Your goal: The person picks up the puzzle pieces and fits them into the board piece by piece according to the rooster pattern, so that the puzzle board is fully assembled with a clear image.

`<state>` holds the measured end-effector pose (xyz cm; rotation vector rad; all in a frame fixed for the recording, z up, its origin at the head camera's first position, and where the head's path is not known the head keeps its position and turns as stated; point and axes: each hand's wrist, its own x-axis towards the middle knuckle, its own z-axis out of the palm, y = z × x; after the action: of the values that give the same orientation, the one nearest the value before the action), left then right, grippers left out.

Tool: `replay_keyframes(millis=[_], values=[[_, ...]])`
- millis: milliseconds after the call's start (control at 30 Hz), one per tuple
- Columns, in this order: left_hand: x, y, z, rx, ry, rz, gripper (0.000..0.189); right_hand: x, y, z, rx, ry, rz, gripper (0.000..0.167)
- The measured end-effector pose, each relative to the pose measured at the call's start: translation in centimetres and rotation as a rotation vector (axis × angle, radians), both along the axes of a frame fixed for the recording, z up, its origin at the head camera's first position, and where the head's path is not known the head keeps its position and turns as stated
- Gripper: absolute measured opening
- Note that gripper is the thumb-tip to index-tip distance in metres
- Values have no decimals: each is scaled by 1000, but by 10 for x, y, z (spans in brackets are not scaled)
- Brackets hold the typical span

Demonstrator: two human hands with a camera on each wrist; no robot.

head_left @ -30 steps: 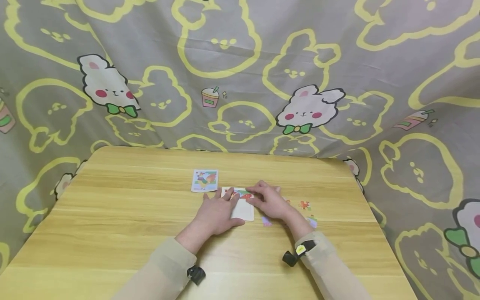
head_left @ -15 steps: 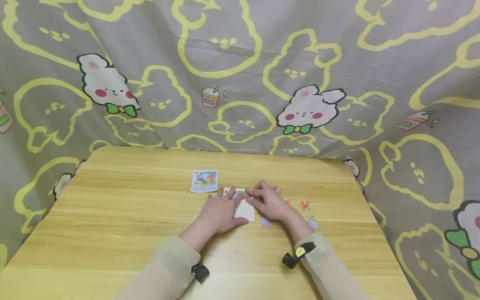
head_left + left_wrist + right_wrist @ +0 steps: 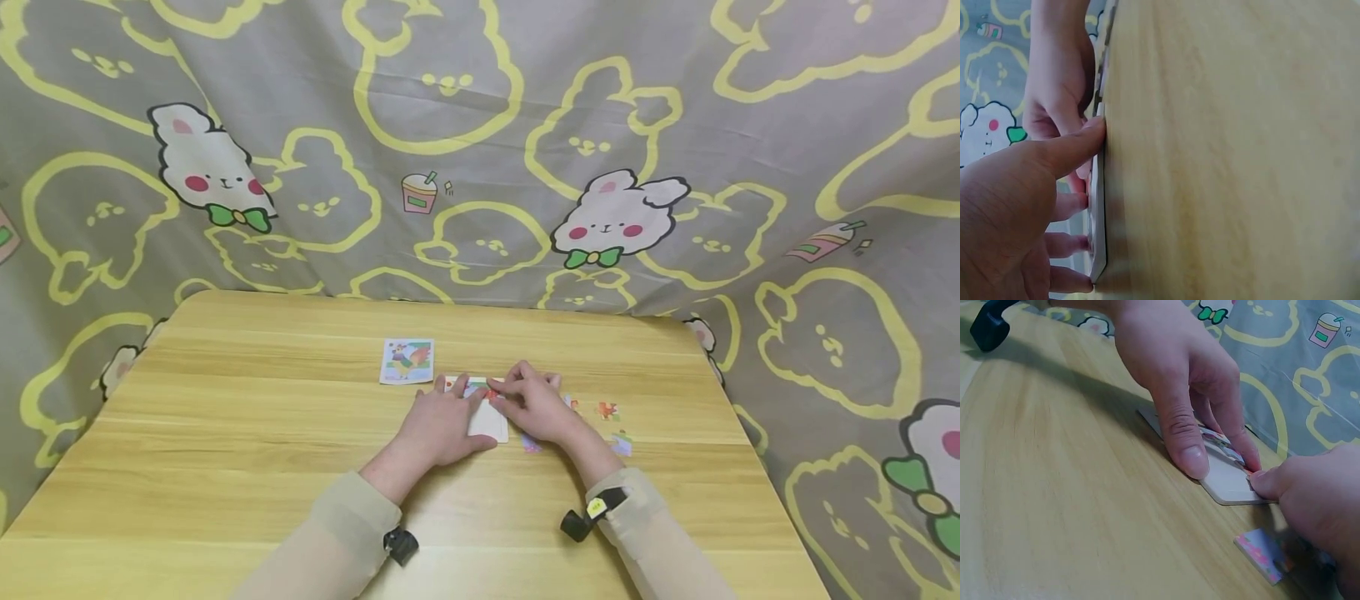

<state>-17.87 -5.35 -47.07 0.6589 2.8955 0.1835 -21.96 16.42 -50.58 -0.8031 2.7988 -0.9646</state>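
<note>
A white puzzle board (image 3: 487,423) lies on the table, with colourful jigsaw pieces along its far side and its nearer part bare white. My left hand (image 3: 438,425) rests spread over the board, fingertips on the far pieces and thumb (image 3: 1191,459) against the near edge. At the board's right side, my right hand (image 3: 536,404) pinches a small red jigsaw piece (image 3: 492,395) between thumb and forefinger, right beside the left fingertips. In the right wrist view, the right thumb (image 3: 1266,482) covers most of this piece.
Several loose jigsaw pieces (image 3: 608,410) lie right of the board, partly behind the right hand. One with pink flowers (image 3: 1263,555) is close to the board's corner. A picture card of a rooster (image 3: 407,361) lies back left. A patterned curtain (image 3: 480,150) hangs behind the wooden table (image 3: 262,433).
My left hand has shifted slightly right and toward me, its thumb now lower along the board. The right fingertips have edged a little left with the red piece.
</note>
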Motion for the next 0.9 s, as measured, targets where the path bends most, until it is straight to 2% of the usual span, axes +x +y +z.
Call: replay_keyframes(millis=[200, 533, 733, 900], values=[[-1, 0, -1, -1, -5, -1, 89, 1, 2, -1, -23, 20, -41, 43], [-2, 1, -3, 16, -14, 12, 90, 2, 1, -3, -21, 17, -24, 43], [-3, -1, -1, 24, -22, 22, 92, 0, -3, -1, -10, 7, -1, 37], [-4, 0, 0, 27, -25, 16, 92, 1, -1, -4, -40, 13, -56, 44]])
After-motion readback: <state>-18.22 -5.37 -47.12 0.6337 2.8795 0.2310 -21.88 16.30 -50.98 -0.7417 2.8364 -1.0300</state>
